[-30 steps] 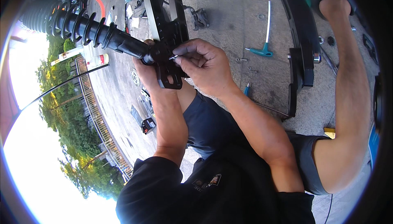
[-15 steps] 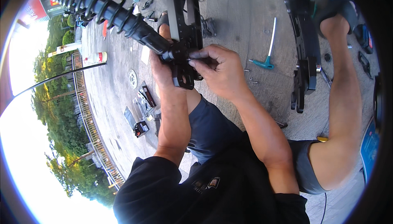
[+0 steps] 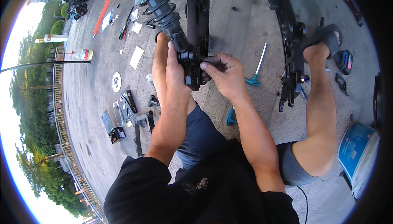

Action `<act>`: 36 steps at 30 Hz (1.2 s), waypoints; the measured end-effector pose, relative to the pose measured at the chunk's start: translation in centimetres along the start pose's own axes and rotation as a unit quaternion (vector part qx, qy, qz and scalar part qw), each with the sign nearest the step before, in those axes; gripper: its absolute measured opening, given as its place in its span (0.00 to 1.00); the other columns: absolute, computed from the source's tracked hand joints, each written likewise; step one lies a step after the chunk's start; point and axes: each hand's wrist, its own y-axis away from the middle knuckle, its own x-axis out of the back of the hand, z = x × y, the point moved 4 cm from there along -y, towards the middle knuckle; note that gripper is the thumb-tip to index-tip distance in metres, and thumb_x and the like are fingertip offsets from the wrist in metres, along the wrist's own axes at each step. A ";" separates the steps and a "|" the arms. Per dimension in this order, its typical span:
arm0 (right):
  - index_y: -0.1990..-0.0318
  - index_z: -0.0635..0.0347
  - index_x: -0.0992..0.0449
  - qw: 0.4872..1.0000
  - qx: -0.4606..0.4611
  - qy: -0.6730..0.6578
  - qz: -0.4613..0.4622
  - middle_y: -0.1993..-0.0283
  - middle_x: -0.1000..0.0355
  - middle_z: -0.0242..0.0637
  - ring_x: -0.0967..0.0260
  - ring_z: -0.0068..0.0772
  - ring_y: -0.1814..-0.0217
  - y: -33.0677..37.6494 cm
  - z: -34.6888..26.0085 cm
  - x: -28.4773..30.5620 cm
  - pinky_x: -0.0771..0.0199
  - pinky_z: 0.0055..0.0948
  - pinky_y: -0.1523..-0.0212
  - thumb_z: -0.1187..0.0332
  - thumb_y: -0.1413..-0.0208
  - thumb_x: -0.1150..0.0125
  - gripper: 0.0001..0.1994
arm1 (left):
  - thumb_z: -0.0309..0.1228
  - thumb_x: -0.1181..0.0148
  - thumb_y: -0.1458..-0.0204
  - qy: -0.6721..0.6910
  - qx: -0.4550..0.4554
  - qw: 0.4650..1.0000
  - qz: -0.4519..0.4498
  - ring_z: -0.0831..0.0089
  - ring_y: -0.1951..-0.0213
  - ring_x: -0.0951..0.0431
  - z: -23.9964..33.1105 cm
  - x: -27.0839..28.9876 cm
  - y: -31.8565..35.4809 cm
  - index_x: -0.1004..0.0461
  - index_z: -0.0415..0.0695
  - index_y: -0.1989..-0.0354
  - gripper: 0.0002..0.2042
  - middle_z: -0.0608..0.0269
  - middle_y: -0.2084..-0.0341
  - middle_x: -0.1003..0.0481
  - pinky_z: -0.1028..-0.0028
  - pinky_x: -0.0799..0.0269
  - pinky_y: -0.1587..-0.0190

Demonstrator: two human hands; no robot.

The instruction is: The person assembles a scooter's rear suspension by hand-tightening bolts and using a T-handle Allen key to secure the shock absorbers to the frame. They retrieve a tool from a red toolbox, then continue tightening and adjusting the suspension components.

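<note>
A black coil-spring shock absorber (image 3: pixel 163 13) slants down from the top. Its lower end meets the slotted end of a black metal suspension arm (image 3: pixel 199 23). My left hand (image 3: pixel 176 72) is closed around that joint from the left, thumb lying up along the shock's lower end. On the joint's right side, my right hand (image 3: pixel 227 74) pinches with thumb and bent forefinger against the metal. Whatever lies between those fingertips is hidden. Below and beside my right hand, a T-handle hex key (image 3: pixel 258 66) with a teal grip rests on the ground.
Another black arm (image 3: pixel 288 52) hangs at right, near my sandalled foot. A blue-labelled bucket (image 3: pixel 356 150) stands at the far right. Left of me lie a brake disc (image 3: pixel 116 82), boxed parts (image 3: pixel 118 134) and pliers (image 3: pixel 125 27). A second teal handle (image 3: pixel 231 117) sits beside my right forearm.
The view has shifted, so the ground items sit further left and the shock looks steeper. Both hands stay at the joint; my right fingers have moved slightly along its side.
</note>
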 end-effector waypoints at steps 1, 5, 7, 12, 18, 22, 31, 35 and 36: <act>0.65 0.67 0.25 1.000 -0.002 -0.010 -0.006 0.72 0.26 0.34 0.29 0.21 0.73 0.0 0.1 -0.1 0.25 0.22 0.72 0.78 0.47 0.39 0.03 | 0.42 0.56 0.39 -0.001 0.005 1.000 0.005 0.70 0.66 0.25 0.4 -0.6 0.5 0.32 0.40 0.51 0.18 0.59 0.65 0.26 0.71 0.26 0.64; 0.64 0.67 0.25 0.999 0.032 0.033 0.009 0.71 0.26 0.35 0.28 0.22 0.72 0.3 0.0 -0.2 0.24 0.23 0.71 0.78 0.47 0.39 0.04 | 0.44 0.55 0.39 -0.036 0.032 0.998 -0.030 0.70 0.68 0.24 1.0 -2.5 2.2 0.30 0.41 0.54 0.18 0.59 0.67 0.26 0.71 0.26 0.67; 0.64 0.68 0.25 0.999 0.029 0.037 0.008 0.71 0.26 0.34 0.28 0.21 0.72 0.4 -0.2 -0.2 0.25 0.22 0.71 0.78 0.47 0.40 0.04 | 0.45 0.55 0.39 0.006 0.092 0.996 0.007 0.71 0.69 0.24 0.3 -2.3 2.1 0.29 0.42 0.56 0.18 0.59 0.68 0.26 0.71 0.26 0.69; 0.68 0.65 0.27 0.983 0.040 0.180 -0.007 0.77 0.29 0.29 0.34 0.17 0.75 0.1 -1.1 0.1 0.33 0.18 0.75 0.72 0.45 0.39 0.05 | 0.48 0.56 0.39 0.068 0.130 0.989 -0.025 0.75 0.75 0.26 -1.6 -1.1 0.1 0.29 0.43 0.59 0.19 0.65 0.74 0.26 0.74 0.27 0.73; 0.68 0.65 0.29 0.933 0.118 0.341 -0.012 0.76 0.29 0.37 0.34 0.23 0.76 -0.1 -1.8 -0.4 0.34 0.25 0.73 0.70 0.45 0.40 0.07 | 0.45 0.54 0.38 0.073 0.134 0.987 -0.049 0.78 0.72 0.26 -2.6 -0.3 -0.2 0.29 0.43 0.57 0.17 0.66 0.72 0.26 0.76 0.28 0.69; 0.66 0.64 0.29 0.914 0.164 0.368 -0.038 0.79 0.32 0.33 0.37 0.24 0.77 0.4 -2.3 -0.8 0.34 0.26 0.73 0.70 0.44 0.42 0.07 | 0.46 0.54 0.39 0.070 0.119 0.989 -0.044 0.75 0.73 0.25 -2.1 -0.6 -0.1 0.28 0.43 0.59 0.17 0.63 0.72 0.25 0.73 0.27 0.71; 0.67 0.63 0.31 0.918 0.071 0.378 -0.094 0.80 0.35 0.30 0.39 0.22 0.78 -1.2 -1.0 0.4 0.37 0.24 0.75 0.63 0.39 0.47 0.12 | 0.42 0.51 0.39 0.097 0.125 0.986 -0.058 0.79 0.71 0.27 -1.4 -0.8 0.3 0.29 0.43 0.58 0.14 0.67 0.73 0.28 0.77 0.30 0.69; 0.69 0.64 0.31 0.897 0.156 0.411 -0.050 0.81 0.36 0.29 0.40 0.21 0.78 -0.6 -0.9 0.3 0.38 0.24 0.76 0.59 0.38 0.49 0.16 | 0.41 0.49 0.40 0.110 0.120 0.985 -0.062 0.79 0.71 0.27 -1.1 -0.8 0.5 0.30 0.43 0.58 0.14 0.67 0.72 0.28 0.76 0.30 0.69; 0.70 0.64 0.31 0.895 0.166 0.411 -0.039 0.80 0.36 0.29 0.40 0.21 0.78 -0.4 -1.0 0.3 0.38 0.24 0.76 0.58 0.38 0.49 0.16 | 0.41 0.48 0.41 0.114 0.120 0.984 -0.062 0.80 0.71 0.28 -1.1 -0.9 0.5 0.30 0.43 0.59 0.13 0.68 0.73 0.28 0.77 0.31 0.70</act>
